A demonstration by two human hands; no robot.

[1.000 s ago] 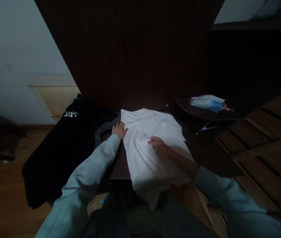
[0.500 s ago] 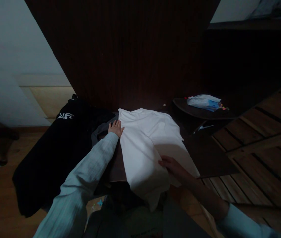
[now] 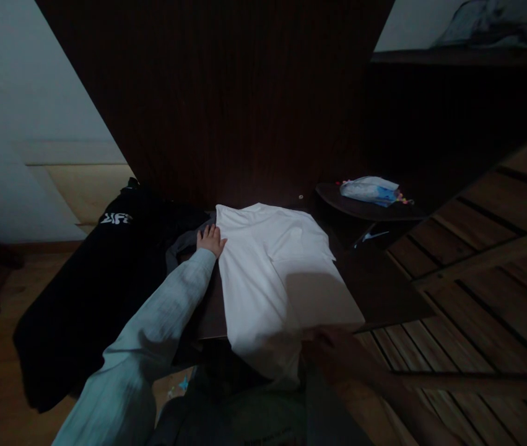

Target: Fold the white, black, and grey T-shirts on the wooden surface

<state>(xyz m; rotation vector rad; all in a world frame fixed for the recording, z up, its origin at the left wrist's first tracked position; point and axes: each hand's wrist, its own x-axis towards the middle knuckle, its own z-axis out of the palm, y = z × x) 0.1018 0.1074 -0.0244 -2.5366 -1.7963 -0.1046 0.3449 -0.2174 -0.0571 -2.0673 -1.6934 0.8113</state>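
Observation:
A white shirt (image 3: 249, 291) lies over a dark wooden surface, its lower end hanging past the front edge. One part is folded over, with a crease running down the middle. My left hand (image 3: 211, 240) rests flat at the shirt's upper left edge, fingers spread. Down at the lower right of the cloth, my right hand (image 3: 331, 350) is in deep shadow. Its fingers appear closed on the shirt's lower edge, though the fingertips are hard to make out.
Black clothing (image 3: 82, 303) with white lettering is heaped on the left. A blue-and-white packet (image 3: 369, 190) sits on a rounded shelf (image 3: 332, 199) at right. A dark panel (image 3: 217, 99) rises behind the shirt. Wooden slats (image 3: 495, 297) fill the right side.
My right hand has moved down toward me, from the middle fold to the shirt's lower edge. The folded part lies flatter. My left hand stays on the upper left edge.

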